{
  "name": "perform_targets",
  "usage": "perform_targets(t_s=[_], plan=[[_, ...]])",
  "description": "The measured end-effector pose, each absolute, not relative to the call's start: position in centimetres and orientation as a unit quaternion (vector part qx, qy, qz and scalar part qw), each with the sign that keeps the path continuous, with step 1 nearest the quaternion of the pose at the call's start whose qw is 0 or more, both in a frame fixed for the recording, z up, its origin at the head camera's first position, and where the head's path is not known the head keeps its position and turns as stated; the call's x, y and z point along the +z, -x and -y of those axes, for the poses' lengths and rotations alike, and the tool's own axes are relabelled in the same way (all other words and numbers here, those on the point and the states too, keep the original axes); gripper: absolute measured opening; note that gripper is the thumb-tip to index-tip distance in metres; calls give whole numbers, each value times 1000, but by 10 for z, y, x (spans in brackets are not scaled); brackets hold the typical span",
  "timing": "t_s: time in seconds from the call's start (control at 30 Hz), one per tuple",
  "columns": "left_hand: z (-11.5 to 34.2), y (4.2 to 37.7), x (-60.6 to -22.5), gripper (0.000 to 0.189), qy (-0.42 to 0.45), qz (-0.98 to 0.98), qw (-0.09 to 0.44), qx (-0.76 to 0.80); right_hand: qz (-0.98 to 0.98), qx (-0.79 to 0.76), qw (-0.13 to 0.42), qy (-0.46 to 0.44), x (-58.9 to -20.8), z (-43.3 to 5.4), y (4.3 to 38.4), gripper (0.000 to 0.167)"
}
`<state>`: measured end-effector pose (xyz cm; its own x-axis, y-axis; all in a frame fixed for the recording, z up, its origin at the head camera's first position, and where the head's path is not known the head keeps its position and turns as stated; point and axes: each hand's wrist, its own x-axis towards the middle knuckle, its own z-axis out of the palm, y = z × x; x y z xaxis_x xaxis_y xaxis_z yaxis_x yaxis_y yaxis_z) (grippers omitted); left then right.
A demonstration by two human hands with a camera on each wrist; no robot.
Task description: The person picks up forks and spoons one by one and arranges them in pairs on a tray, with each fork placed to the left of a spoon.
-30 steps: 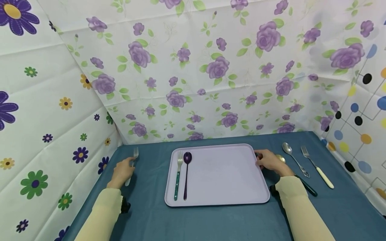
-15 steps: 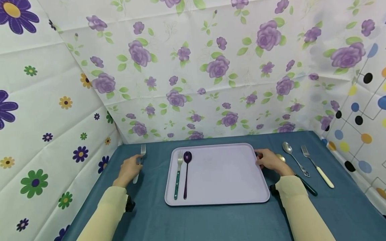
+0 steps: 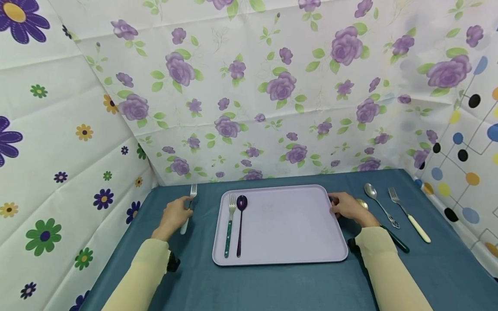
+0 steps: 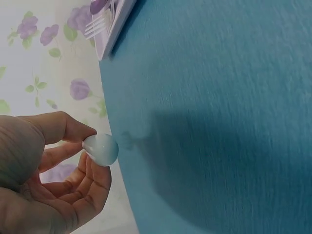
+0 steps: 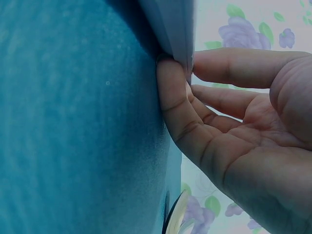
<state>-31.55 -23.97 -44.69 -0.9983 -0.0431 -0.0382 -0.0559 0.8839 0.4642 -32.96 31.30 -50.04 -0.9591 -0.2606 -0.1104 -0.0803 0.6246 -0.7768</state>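
Observation:
My left hand (image 3: 173, 216) pinches a fork (image 3: 193, 190) with a pale handle, left of the tray; its tines point to the back. In the left wrist view the rounded handle end (image 4: 101, 149) sticks out between thumb and fingers, and a shadow falls on the cloth. At the tray's right side, my right hand (image 3: 348, 207) grips the rim of the lilac tray (image 3: 292, 224). The right wrist view has the thumb against the tray edge (image 5: 173, 29) and a fingertip tucked beneath it. On the tray's left part lie a green-handled fork (image 3: 228, 233) and a purple spoon (image 3: 242, 203).
Right of the tray lie a silver spoon (image 3: 371, 191), a cream-handled fork (image 3: 418, 228) and a green-handled gold spoon (image 3: 400, 246), partly hidden by the right arm. A blue cloth (image 3: 272, 285) covers the table. Patterned sheets (image 3: 241, 95) stand around the back and sides.
My left hand has moved to the right, toward the tray, carrying the pale-handled fork. The right hand and the tray have stayed in place.

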Motion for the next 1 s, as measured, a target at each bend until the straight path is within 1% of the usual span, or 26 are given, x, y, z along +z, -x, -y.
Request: perform_targets(t_s=[0.67, 1.0], plan=[[215, 312, -441, 46, -7, -970, -7, 245, -894, -424, 113, 93, -501, -313, 330, 63], [208, 311, -438, 47, -9, -968, -1, 251, -892, -428, 113, 92, -502, -313, 330, 63]])
